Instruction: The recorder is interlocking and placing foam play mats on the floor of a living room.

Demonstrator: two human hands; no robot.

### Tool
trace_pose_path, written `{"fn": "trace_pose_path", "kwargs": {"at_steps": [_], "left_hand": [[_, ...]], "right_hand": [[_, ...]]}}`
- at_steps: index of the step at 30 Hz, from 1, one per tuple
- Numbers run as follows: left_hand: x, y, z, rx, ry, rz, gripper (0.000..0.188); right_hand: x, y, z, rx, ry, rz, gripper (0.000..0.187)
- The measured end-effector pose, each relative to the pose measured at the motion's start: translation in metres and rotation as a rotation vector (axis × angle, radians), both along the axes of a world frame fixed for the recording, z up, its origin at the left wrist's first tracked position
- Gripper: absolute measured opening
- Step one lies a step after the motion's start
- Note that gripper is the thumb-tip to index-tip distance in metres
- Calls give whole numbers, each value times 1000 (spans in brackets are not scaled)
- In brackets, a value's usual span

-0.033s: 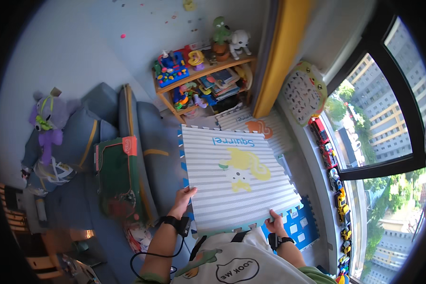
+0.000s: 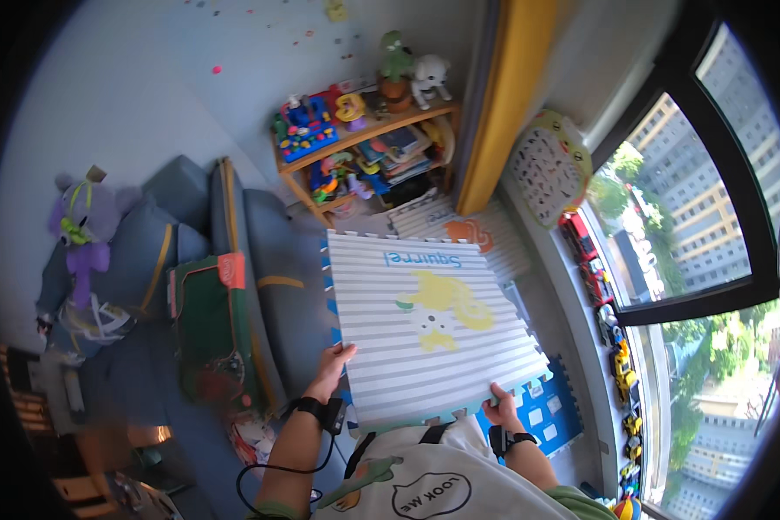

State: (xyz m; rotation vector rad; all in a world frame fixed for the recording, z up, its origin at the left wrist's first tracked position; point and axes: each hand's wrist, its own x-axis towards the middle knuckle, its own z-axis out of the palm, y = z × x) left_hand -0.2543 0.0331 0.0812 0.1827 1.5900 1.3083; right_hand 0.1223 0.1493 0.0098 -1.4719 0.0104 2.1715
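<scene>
A large foam puzzle mat tile (image 2: 429,334) with grey and white stripes, toothed edges and a yellow bushy-tailed animal is held before my body. My left hand (image 2: 330,371) grips its left edge near the lower corner, thumb on top. At the near right edge my right hand (image 2: 503,411) clasps it the same way. The fingers beneath the tile are hidden. Blue edges peek out along the tile's left side; whether they belong to a second tile I cannot tell. Lower down at the right shows a blue mat piece (image 2: 560,406) with pale squares.
Another striped mat tile (image 2: 507,247) lies on the floor beyond. A wooden shelf (image 2: 381,137) with toys and books stands at the back. To the left is a grey-blue sofa (image 2: 273,230) bearing a green folded item (image 2: 208,325). Toy vehicles (image 2: 622,368) line the windowsill at right.
The room has shifted slightly to the left in view. Both hands keep their grip on the foam mat tile, which stays almost in the same place before me.
</scene>
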Motion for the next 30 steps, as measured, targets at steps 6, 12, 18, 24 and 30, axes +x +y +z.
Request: {"fn": "trace_pose_path", "kwargs": {"at_steps": [6,12,18,24,30], "left_hand": [[4,0,2,-10,-33,5,29],[3,2,-3,-25,-31,35,26],[0,-6,-8,-33,-9,16,33],[5,-2,10,-8,-22,23,30],[2,-20,-10,28,-3,61,30]], "right_hand": [[5,-1,2,32,98,3,26],[-2,6,17,26,20,-71,23],[4,8,-6,41,69,6,33],[7,12,-9,50,29,41,27],[-1,14,1,58,-1,73,24]]}}
